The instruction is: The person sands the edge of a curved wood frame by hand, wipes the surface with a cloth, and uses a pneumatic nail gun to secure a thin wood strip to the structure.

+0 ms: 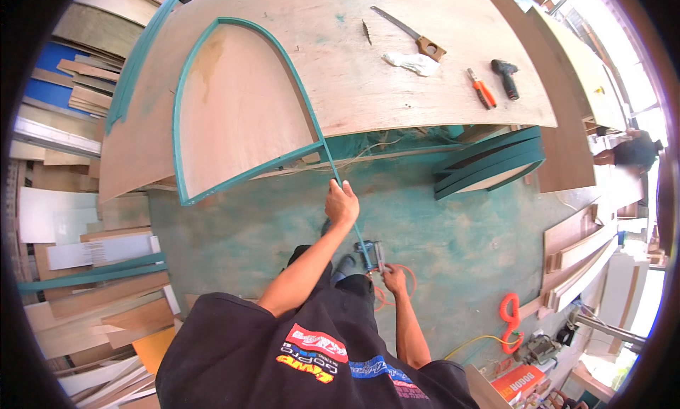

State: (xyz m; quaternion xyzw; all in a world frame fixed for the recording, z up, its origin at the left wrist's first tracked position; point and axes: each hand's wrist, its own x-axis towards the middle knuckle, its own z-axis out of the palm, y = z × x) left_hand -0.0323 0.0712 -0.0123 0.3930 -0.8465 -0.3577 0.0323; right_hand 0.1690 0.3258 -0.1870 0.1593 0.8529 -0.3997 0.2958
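A long, thin teal strip runs from the lower right corner of an arched teal frame back toward my body. My left hand is closed around the strip, just off the table edge. The frame lies flat on a pale plywood tabletop, its straight side toward me. Down by my right leg, my right hand is closed on a grey air nail gun with an orange hose. The strip's near end reaches down to the nail gun; whether they touch I cannot tell.
A handsaw, white cloth, orange-handled pliers and black cordless drill lie on the tabletop. Curved teal frames are stacked below its right edge. Wood offcuts fill the left side. A person is far right.
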